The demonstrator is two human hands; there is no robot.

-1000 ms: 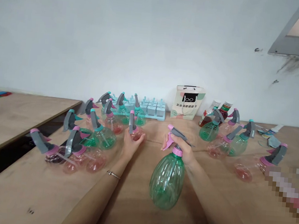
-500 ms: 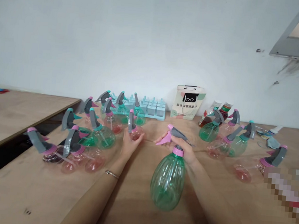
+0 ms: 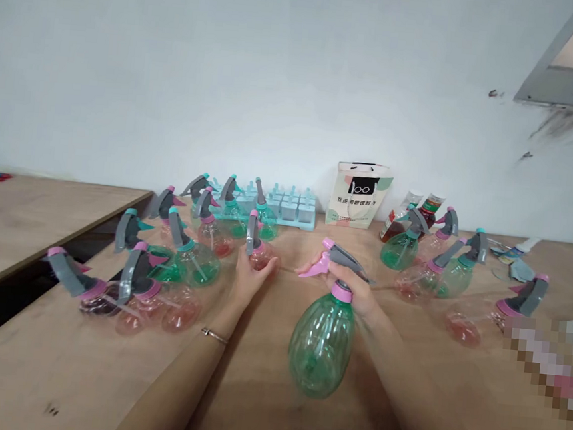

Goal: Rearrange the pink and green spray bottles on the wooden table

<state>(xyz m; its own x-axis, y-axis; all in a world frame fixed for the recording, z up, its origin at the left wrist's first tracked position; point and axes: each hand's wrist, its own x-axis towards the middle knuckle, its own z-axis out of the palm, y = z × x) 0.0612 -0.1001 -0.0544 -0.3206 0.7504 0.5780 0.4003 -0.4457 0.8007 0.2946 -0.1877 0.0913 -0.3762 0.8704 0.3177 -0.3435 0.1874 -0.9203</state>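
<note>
My right hand [image 3: 357, 291] grips the neck of a green spray bottle [image 3: 321, 344] with a grey head and a pink trigger, held tilted above the wooden table [image 3: 260, 400]; a finger lies on the released trigger. My left hand [image 3: 251, 277] is wrapped round a small pink spray bottle [image 3: 258, 253] that stands on the table, just right of a cluster of spray bottles [image 3: 162, 264].
More green and pink spray bottles [image 3: 442, 272] lie at the right. A light blue mould tray [image 3: 287, 208], a small paper bag [image 3: 360, 195] and two dark-liquid bottles [image 3: 417, 216] stand by the white wall. A second wooden table [image 3: 29, 226] lies left, past a gap.
The pink trigger, squeezed in a second ago, has sprung outward as my right finger opened. The green bottle shifted slightly. My left hand stayed on the pink bottle.
</note>
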